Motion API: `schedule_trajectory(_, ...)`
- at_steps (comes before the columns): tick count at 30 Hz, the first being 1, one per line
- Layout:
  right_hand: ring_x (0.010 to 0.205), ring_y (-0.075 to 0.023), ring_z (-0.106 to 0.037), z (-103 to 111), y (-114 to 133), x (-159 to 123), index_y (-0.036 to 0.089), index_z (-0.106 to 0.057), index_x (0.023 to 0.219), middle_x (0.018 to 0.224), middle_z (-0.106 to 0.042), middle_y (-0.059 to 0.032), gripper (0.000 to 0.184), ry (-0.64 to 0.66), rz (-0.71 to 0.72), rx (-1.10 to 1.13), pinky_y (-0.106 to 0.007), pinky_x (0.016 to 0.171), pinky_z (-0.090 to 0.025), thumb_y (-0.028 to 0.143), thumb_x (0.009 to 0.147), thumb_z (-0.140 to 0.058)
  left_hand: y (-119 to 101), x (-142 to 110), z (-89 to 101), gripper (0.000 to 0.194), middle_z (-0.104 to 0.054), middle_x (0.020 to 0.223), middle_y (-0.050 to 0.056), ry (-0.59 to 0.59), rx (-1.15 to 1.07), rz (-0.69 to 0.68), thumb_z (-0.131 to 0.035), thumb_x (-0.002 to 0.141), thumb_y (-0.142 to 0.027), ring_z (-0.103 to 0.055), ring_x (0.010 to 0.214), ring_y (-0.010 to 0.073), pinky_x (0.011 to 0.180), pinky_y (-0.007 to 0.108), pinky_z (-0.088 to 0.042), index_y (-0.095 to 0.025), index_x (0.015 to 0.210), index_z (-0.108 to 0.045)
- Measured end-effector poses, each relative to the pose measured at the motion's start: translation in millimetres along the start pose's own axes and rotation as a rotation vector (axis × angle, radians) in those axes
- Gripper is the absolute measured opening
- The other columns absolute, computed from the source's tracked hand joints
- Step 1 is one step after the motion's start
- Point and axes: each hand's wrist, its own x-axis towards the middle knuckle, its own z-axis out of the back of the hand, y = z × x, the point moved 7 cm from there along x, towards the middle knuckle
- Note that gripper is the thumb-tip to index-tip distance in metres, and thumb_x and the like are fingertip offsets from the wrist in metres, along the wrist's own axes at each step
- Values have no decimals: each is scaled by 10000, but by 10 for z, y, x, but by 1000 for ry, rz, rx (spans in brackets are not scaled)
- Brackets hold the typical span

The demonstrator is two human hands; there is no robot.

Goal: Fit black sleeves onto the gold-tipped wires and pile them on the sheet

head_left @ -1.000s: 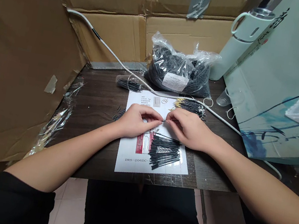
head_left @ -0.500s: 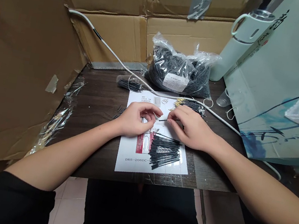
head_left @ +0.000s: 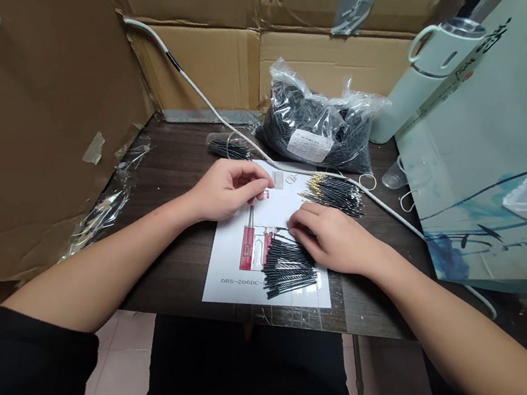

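Note:
My right hand (head_left: pixel 330 237) is closed in a pinch on a thin black wire (head_left: pixel 282 230), whose end sticks out to the left of the fingertips. It hovers at the upper edge of a neat pile of black wires (head_left: pixel 289 269), which lies on a printed paper sheet (head_left: pixel 222 290). Further left, my left hand (head_left: pixel 231 191) is over the sheet's left edge, fingers loosely curled and thumb near the index finger, with nothing visible between them. Behind my right hand lies a bundle of black wires with gold tips (head_left: pixel 337 193).
A clear bag of black pieces (head_left: pixel 316 122) stands at the back, beside a pale green bottle (head_left: pixel 414 81). A white cable (head_left: pixel 200 94) crosses the table. Dark sticks in a clear sleeve (head_left: pixel 228 148) lie back left. Cardboard (head_left: pixel 19 116) walls the left; a large paper bag (head_left: pixel 492 161) stands right.
My left hand has let go of the wire's left end and moved left. My right hand has lowered slightly toward the front pile with the wire. Short black pieces at left are now covered.

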Motion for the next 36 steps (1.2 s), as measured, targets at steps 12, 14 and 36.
schedule_trajectory(12,843,-196,-603,-26,171,-20,131,-697,1056,975,-670,-98,189,102,84,97,-333,788,-462,170,1071,-513,-48,-59,328,188,-745,769,-8,441,599,166,-736,746,-236,-559,631,103,587,229,-410,-209,896,-845)
schedule_trajectory(14,852,-198,-608,-20,185,-21,130,-702,1067,984,-676,-100,190,108,96,106,-337,797,-468,161,1069,-514,-33,-55,321,204,-738,757,-12,440,613,169,-726,745,-234,-559,634,105,598,232,-413,-210,907,-847)
schedule_trajectory(36,885,-247,-598,-7,342,-110,132,-648,1144,1076,-639,-111,444,248,70,-80,-357,748,-478,349,795,-817,45,43,336,181,-699,690,11,149,481,80,-718,761,-242,-498,584,97,549,231,-381,-162,876,-831)
